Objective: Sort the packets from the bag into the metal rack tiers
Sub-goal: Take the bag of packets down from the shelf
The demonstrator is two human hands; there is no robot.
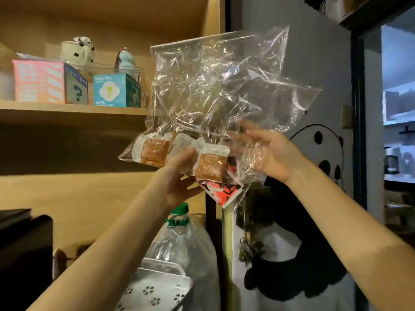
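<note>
I hold a large clear plastic bag [215, 86] up at chest height in front of the wooden shelves. Several packets lie at its bottom: two white ones with brown contents [210, 168] [155, 151] and a red-and-white one [224, 189]. My left hand [182, 176] cups the bag's lower part from below, gripping the packets through the plastic. My right hand [271, 153] grips the bag's right side, its fingers blurred behind the film. The white metal rack [157, 286], perforated with flower holes, shows at the bottom centre, below the bag.
A wooden shelf [74, 110] at upper left carries a pink box [38, 81], a teal box [116, 90] and ceramic figures. A big water bottle with a green cap [179, 239] stands behind the rack. A black appliance [24, 254] sits lower left. A grey panda-printed panel [314, 135] fills the right.
</note>
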